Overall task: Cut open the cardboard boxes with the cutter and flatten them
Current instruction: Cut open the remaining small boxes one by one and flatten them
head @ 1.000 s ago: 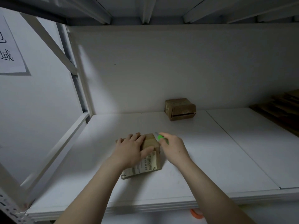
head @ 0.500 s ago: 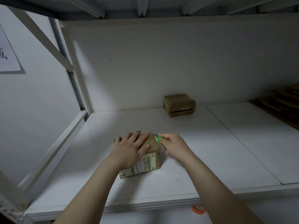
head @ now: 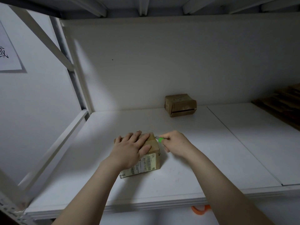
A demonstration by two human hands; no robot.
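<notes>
Your left hand (head: 131,150) lies flat on top of the near cardboard box (head: 154,147), fingers straight and spread, pressing it down onto the white shelf board (head: 211,151). Your right hand (head: 176,144) sits just right of that box, fingers curled round the green cutter (head: 160,139). Only the cutter's green nose and a short bit of blade show past your thumb and forefinger. The blade tip is at the box's top right edge, near its far corner and just beyond your left forefinger; you cannot tell whether it has entered the cardboard.

On the box side facing you, below your left palm, is a white label (head: 146,165). It carries a barcode with a line of digits and dashes beside it, too small to read surely, and a small mark at its upper corner that is not legible.

Beyond your right hand, well apart and close to the back wall, stands a second brown box (head: 180,105) with a dark slit along its front face. Far to the right of your right hand lie dark flat cardboard pieces (head: 282,103). High to the left of your left hand a white paper sheet (head: 8,54) hangs on the wall, showing a black character that looks like 域, cut off by the frame. Below your right forearm, under the shelf's front edge, an orange curved thing (head: 200,210) shows in part
</notes>
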